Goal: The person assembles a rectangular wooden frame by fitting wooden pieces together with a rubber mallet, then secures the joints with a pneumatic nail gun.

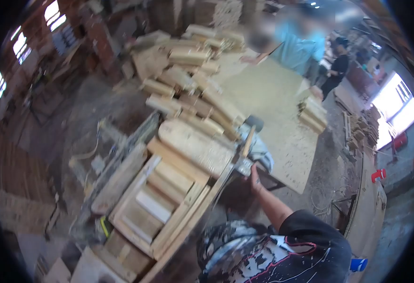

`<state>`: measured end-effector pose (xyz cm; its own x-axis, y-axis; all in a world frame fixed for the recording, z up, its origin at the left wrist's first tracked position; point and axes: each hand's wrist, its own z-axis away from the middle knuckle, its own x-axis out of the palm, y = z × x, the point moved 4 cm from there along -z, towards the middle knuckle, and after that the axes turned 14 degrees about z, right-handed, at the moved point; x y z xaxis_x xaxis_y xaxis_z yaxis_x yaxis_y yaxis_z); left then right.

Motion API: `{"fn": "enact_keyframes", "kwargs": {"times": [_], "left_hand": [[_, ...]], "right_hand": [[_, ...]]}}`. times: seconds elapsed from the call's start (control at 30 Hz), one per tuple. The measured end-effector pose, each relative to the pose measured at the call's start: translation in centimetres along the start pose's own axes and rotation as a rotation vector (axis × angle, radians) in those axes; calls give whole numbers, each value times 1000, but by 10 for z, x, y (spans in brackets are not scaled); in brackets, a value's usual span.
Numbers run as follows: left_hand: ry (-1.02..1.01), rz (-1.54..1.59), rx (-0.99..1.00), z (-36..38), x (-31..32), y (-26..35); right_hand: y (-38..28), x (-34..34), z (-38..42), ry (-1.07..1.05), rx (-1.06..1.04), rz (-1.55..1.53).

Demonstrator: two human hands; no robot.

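My right hand (255, 179) reaches forward to the near corner of the workbench, its fingers at a small grey, metallic-looking object (243, 167). They seem closed around it, though blur hides its kind. Just beyond lies a mallet with a dark head (254, 123) and a wooden handle (248, 143), on or beside a crumpled pale blue-grey cloth (262, 153). Left of the hand is a long rounded wooden board (195, 146). Nearer to me, wooden strips (171, 181) lie inside a wooden frame (131, 203). My left hand is not in view.
Many wood pieces (188, 78) are heaped beyond the bench. A large pale board (259, 89) spans the far table, with stacked strips (313, 113) at its right. A person in a light blue shirt (299, 47) stands behind it; another in dark clothes (339, 66) stands further back.
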<state>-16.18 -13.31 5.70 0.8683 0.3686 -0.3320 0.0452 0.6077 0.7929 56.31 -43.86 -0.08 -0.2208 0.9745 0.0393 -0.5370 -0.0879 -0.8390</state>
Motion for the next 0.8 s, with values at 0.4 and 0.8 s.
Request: {"fn": "enact_keyframes", "kwargs": {"times": [0.4, 0.8], "left_hand": [[230, 240, -322, -8, -102, -74], [96, -63, -531, 5, -87, -218]], "right_hand": [[3, -7, 4, 133, 161, 39], [-35, -50, 42, 176, -128, 541]]}}
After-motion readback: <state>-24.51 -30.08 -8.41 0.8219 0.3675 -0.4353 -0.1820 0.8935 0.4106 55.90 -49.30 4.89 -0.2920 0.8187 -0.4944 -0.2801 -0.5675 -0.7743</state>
